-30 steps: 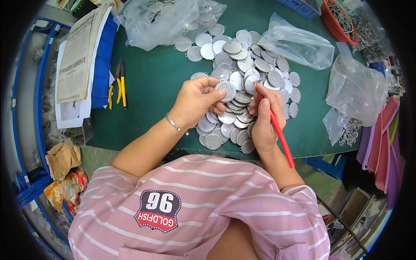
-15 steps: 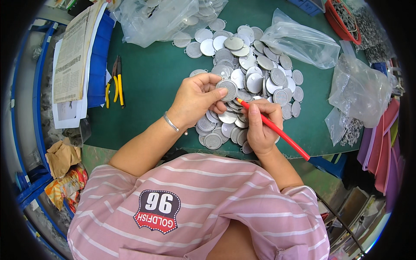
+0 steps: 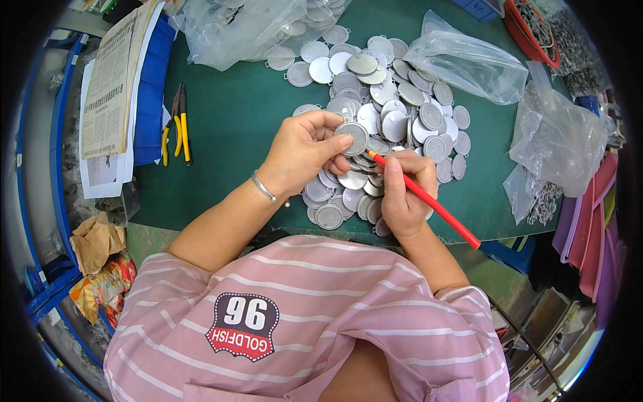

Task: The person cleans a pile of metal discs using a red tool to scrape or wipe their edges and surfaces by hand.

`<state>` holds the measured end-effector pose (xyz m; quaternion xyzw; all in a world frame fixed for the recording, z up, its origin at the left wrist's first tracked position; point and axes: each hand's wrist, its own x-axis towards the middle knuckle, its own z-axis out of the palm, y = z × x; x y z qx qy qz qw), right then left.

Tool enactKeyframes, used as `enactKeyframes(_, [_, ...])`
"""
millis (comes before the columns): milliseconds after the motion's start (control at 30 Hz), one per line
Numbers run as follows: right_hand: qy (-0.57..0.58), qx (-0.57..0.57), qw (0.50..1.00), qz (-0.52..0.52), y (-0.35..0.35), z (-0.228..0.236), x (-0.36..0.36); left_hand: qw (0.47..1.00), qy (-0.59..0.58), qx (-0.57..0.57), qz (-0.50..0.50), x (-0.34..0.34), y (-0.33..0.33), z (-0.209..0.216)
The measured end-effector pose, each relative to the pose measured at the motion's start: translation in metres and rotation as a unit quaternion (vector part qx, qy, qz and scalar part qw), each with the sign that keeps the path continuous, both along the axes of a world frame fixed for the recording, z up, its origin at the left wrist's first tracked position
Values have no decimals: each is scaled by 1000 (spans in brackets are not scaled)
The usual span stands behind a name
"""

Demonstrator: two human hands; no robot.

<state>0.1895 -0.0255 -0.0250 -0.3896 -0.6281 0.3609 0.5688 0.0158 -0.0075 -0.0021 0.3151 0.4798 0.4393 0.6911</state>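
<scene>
My left hand (image 3: pixel 305 147) pinches a round silver-grey metal disc (image 3: pixel 354 136) by its edge, between thumb and fingers, its textured face turned up. In my right hand (image 3: pixel 407 191) is a red pencil-like stick (image 3: pixel 439 209) with a yellow tip. That tip sits at the disc's lower right rim; whether it touches I cannot tell. Beneath and beyond both hands spreads a loose heap of similar metal discs (image 3: pixel 395 125), some showing a patterned face, others a smooth one. Several have small loops at the rim.
The green table (image 3: pixel 228 107) carries yellow-handled pliers (image 3: pixel 179 127) and a blue tray (image 3: pixel 149 100) with papers (image 3: pixel 110 94) at left. Clear plastic bags lie behind (image 3: pixel 241 33) and at right (image 3: pixel 559 137). A red basket (image 3: pixel 519 27) of metal parts stands far right.
Almost nothing differs. The disc and the red stick stay in nearly the same place, with only a tiny shift of the picture.
</scene>
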Motion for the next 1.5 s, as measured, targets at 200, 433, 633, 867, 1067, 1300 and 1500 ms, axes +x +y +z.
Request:
enactKeyframes(200, [-3,22,1000,22,2,6,-6,1000,10,-6,2,1,0,1])
enactKeyframes(433, [-40,12,999,23,0,3,-2,1000,2,-1,1,0,0,0])
enactKeyframes(633, [6,21,999,35,0,3,-3,998,-10,-45,30,3,0,6])
enactKeyframes(867, [-51,49,997,43,2,5,-6,999,2,-28,30,3,-1,1])
enactKeyframes(1067, [-75,40,995,43,2,6,-5,999,-1,-20,34,3,-1,-1])
enactKeyframes(1300, [-48,53,996,49,3,5,-8,999,-3,-7,39,5,-2,-2])
enactKeyframes(1500, [-90,60,992,64,6,10,-8,999,20,-6,35,4,-3,-1])
